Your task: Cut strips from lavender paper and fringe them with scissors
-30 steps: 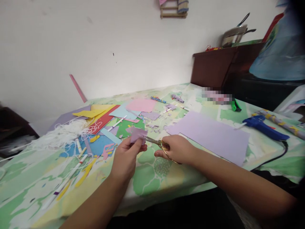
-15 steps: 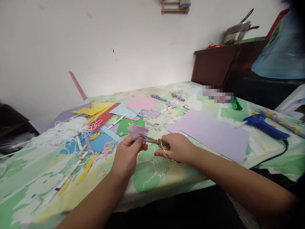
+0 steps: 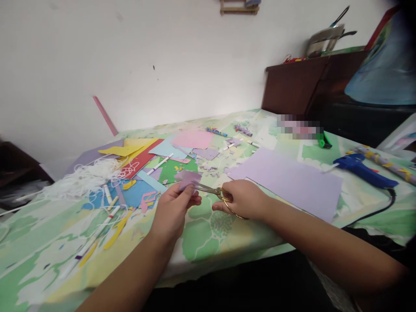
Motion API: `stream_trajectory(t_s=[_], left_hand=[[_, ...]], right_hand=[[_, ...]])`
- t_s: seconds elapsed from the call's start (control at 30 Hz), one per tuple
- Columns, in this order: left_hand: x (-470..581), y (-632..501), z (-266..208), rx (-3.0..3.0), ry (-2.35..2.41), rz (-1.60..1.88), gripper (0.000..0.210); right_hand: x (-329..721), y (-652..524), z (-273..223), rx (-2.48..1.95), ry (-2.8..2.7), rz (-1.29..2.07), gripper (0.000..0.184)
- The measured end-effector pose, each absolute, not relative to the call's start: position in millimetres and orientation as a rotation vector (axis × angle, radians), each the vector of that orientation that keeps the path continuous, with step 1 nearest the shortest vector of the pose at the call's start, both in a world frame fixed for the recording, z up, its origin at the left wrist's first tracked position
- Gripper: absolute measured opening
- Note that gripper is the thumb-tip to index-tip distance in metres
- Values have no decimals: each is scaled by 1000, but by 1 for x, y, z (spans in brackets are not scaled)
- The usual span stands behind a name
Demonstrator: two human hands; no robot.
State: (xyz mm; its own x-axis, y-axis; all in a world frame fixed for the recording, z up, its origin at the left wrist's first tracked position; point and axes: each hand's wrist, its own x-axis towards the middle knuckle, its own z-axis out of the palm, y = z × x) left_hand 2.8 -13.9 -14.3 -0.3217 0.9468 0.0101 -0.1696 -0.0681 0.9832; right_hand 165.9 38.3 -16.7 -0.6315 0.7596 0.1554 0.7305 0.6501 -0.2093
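Note:
A small piece of purple paper (image 3: 190, 178) is pinched between the thumb and fingers of my left hand (image 3: 173, 207). My right hand (image 3: 243, 200) grips a pair of scissors (image 3: 212, 190) with gold handles, fingers through the loops. The blades point left and reach the right edge of the purple piece, close to my left thumb. Whether they are parted there is too blurred to tell. Right of and behind my right hand, a large sheet of lilac paper (image 3: 289, 180) lies flat on the table.
White yarn (image 3: 87, 177) lies heaped at the left among coloured paper, scraps and markers (image 3: 160, 164). At the right are a blue glue gun (image 3: 365, 170) with its cord and a decorated purple stick (image 3: 386, 162). A green cutter (image 3: 323, 141) lies farther back. The tablecloth (image 3: 208, 247) is green floral.
The scissors and my right hand have shifted very slightly relative to the purple piece, which is turned a little. Both hands keep their holds.

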Motion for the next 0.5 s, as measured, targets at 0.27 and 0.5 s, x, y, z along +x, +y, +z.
stream_trajectory(t_s=[0.27, 0.5], left_hand=[[5, -13, -16, 911, 1291, 1550, 12], [4, -13, -19, 997, 1305, 1436, 10]], right_hand=[[166, 39, -16, -1234, -2651, 170, 58], [165, 36, -16, -1231, -2666, 221, 59]])
